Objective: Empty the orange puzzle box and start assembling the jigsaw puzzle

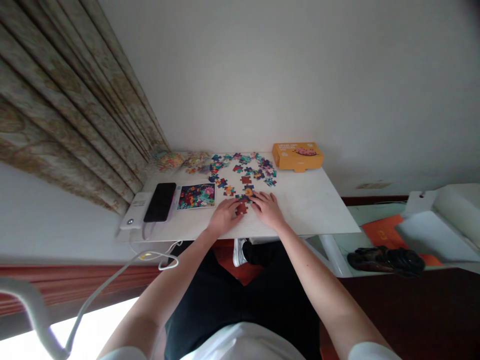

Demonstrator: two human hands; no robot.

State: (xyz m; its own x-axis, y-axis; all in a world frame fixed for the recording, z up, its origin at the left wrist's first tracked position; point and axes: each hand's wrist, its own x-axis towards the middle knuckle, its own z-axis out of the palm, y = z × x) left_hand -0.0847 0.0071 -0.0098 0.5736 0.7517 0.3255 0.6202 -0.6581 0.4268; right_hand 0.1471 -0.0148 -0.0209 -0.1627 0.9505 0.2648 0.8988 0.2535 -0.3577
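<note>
Head view: white bench (pixel 311 210) has bare surface to the right of the work; its near edge runs just below both hands. Loose puzzle pieces (pixel 243 170) lie scattered mid-bench, multicoloured. A small red-brown joined cluster (pixel 241 208) sits between the hands. Left hand (pixel 224 215) and right hand (pixel 268 209) rest palm-down, fingers touching the cluster; any grip cannot be told. Phone (pixel 160 201), reference picture (pixel 196 195) left; orange box (pixel 297 155) far right.

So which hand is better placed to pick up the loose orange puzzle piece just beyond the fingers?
Probably the right hand: its fingertips lie just below the orange piece, while the left hand rests lower, beside the red piece.
</note>
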